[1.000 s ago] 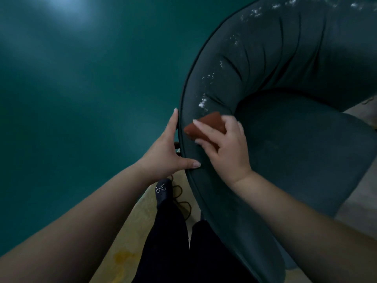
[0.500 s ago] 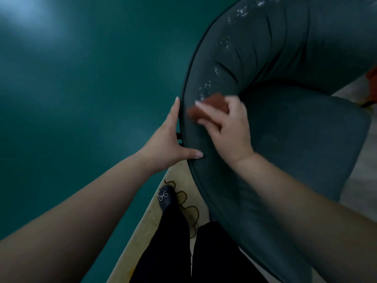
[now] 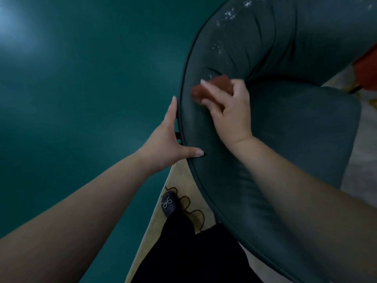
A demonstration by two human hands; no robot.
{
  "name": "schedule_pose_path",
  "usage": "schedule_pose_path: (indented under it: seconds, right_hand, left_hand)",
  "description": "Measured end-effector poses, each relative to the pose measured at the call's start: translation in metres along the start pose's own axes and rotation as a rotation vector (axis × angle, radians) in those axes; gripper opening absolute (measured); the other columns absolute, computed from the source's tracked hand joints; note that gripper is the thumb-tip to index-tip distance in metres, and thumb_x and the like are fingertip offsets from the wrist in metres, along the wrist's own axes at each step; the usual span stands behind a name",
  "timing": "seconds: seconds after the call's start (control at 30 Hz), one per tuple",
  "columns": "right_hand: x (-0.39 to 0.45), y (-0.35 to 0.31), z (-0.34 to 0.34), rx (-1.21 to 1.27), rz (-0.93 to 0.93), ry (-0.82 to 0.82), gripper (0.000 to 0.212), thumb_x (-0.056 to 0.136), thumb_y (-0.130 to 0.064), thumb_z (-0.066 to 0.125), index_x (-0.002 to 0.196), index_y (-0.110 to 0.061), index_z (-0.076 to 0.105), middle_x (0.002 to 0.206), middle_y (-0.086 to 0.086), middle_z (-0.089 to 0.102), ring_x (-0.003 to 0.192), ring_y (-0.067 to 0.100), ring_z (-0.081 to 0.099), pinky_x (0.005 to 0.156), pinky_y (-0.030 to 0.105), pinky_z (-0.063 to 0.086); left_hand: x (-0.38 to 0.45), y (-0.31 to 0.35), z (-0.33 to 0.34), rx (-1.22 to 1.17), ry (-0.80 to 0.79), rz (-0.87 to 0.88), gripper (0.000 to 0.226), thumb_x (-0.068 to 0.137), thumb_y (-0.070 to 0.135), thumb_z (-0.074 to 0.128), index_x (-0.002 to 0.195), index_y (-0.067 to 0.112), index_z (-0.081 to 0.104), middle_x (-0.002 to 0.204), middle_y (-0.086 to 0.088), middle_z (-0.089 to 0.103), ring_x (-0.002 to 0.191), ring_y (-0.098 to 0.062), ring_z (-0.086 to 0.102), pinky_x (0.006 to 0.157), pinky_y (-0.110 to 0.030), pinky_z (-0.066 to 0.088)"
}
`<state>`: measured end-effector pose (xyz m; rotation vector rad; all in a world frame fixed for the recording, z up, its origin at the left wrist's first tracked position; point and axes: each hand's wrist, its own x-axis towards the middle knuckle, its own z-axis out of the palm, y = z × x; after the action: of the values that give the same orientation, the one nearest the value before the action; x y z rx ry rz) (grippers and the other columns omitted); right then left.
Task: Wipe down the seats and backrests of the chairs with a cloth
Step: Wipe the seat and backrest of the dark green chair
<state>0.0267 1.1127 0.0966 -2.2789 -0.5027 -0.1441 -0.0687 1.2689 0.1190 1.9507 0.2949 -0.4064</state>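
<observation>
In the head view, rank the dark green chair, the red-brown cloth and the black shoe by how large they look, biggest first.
1. dark green chair, by far the largest.
2 and 3. red-brown cloth and black shoe: they look about alike; the right hand hides part of the cloth and the shoe lies farther off, so no ranking.

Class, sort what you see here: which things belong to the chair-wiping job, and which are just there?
Part of the job:
- dark green chair
- reddish-brown cloth, held by the right hand
- left hand, bracing the chair's edge

Just there:
- patterned rug
- black shoe
- orange object at far right
</observation>
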Motion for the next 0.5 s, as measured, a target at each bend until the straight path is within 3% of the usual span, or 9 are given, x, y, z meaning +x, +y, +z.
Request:
schedule_pose_path:
  seconds: [0.07, 0.17, 0.3, 0.43, 0.5]
  right_hand:
    - [0.01, 0.001, 0.004, 0.05, 0.056, 0.018, 0.039, 0.088, -0.02, 0.066, 0.126, -0.031, 0.064, 0.115, 0.011, 0.048, 0.11, 0.03, 0.049, 0.1, 0.033, 0.043]
    - [-0.032, 0.001, -0.013, 0.1, 0.015, -0.08, 0.046, 0.088, -0.022, 0.066, 0.129, -0.04, 0.057, 0.114, 0.003, 0.046, 0.109, 0.024, 0.052, 0.098, 0.026, 0.043]
    - [-0.073, -0.001, -0.031, 0.038, -0.1, -0.178, 0.04, 0.086, -0.031, 0.066, 0.124, -0.042, 0.062, 0.111, 0.001, 0.05, 0.102, 0.021, 0.052, 0.088, 0.038, 0.048]
    - [-0.009, -0.011, -0.007, -0.036, -0.011, -0.057, 0.041, 0.086, -0.02, 0.07, 0.123, -0.035, 0.064, 0.111, 0.011, 0.051, 0.105, 0.028, 0.052, 0.091, 0.038, 0.047]
    - [0.008, -0.014, 0.0, -0.006, 0.05, -0.029, 0.037, 0.088, -0.022, 0.068, 0.123, -0.035, 0.065, 0.113, 0.01, 0.051, 0.108, 0.028, 0.052, 0.094, 0.039, 0.047]
  left_hand:
    - [0.001, -0.001, 0.0, -0.001, -0.001, 0.003, 0.134, 0.062, 0.028, 0.09, 0.151, 0.038, -0.011, 0.135, 0.032, 0.027, 0.124, -0.011, 0.051, 0.103, -0.036, 0.045]
    - [0.002, -0.001, 0.002, 0.0, -0.007, 0.001, 0.135, 0.063, 0.026, 0.089, 0.151, 0.037, -0.012, 0.136, 0.032, 0.03, 0.121, -0.009, 0.053, 0.103, -0.033, 0.045]
    - [0.002, -0.002, 0.002, -0.005, -0.015, 0.0, 0.136, 0.062, 0.027, 0.089, 0.15, 0.039, -0.014, 0.142, 0.029, 0.035, 0.121, -0.008, 0.053, 0.101, -0.026, 0.045]
    - [0.004, -0.003, 0.002, -0.025, -0.032, 0.005, 0.135, 0.063, 0.027, 0.089, 0.15, 0.037, -0.015, 0.139, 0.029, 0.037, 0.117, -0.005, 0.055, 0.092, -0.01, 0.046]
    - [0.004, -0.004, 0.001, -0.036, -0.036, 0.007, 0.136, 0.063, 0.027, 0.089, 0.15, 0.036, -0.015, 0.133, 0.037, 0.035, 0.116, -0.002, 0.054, 0.093, -0.014, 0.046]
